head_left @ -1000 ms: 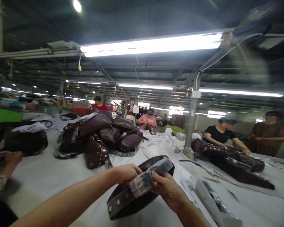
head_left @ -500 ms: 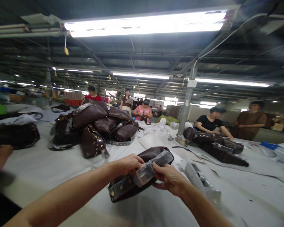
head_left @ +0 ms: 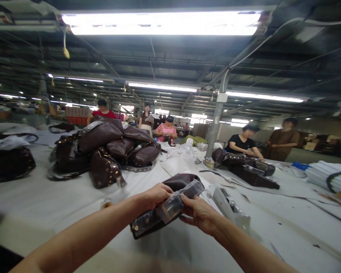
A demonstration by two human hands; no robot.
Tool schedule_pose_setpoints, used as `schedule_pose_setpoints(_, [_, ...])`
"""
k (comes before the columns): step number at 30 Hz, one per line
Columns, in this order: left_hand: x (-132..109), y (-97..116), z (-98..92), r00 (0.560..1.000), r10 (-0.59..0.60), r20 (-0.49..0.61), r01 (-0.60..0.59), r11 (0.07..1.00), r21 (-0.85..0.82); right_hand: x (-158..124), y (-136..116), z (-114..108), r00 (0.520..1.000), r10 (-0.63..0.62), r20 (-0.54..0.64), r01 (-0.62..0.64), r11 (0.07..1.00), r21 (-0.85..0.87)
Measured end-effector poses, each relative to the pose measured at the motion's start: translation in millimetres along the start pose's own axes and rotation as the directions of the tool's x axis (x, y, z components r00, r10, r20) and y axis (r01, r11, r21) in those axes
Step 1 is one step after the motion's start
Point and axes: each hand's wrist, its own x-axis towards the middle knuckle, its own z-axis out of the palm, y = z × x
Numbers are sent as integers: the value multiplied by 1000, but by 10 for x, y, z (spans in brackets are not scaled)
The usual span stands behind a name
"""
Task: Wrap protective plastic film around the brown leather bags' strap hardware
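A dark brown studded leather bag (head_left: 180, 182) is tilted above the white table in front of me. Clear plastic wrap (head_left: 172, 208) covers the strap that crosses it. My left hand (head_left: 158, 195) is closed, its thumb and fingers pinching the wrap at the upper left side of the strap. From the right, my right hand (head_left: 200, 214) grips the wrapped strap, thumb on top and fingers bent beneath. The left fingertips are partly hidden. Gold studs show at the bag's lower left end.
A heap of similar brown bags (head_left: 102, 140) lies to the left. A grey holder resembling a tape dispenser (head_left: 230, 208) is on the table at right. A metal post (head_left: 216, 123) rises beyond. A person in black (head_left: 243, 144) handles more bags (head_left: 247, 174). White rolls (head_left: 326, 174) lie far right.
The view has swung slightly to the right, so the surroundings appear further left. Both hands keep their grip on the wrapped strap, with only slight finger movement.
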Motion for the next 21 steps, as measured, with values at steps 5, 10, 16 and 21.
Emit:
schedule_pose_setpoints(5, [7, 35, -31, 1000, 20, -12, -20, 1000, -11, 130, 25, 46, 997, -48, -61, 52, 997, 57])
schedule_pose_setpoints(10, [-113, 126, -82, 996, 81, 41, -81, 997, -10, 219, 34, 89, 990, -140, -11, 140, 986, 91])
schedule_pose_setpoints(16, [-150, 192, -138, 986, 167, 12, -167, 977, 135, 330, -53, 171, 989, -151, 12, 150, 986, 67])
schedule_pose_setpoints(21, [-28, 276, -318, 977, 205, -66, -181, 949, 258, 489, -169, 350, 985, -173, 15, 171, 981, 92])
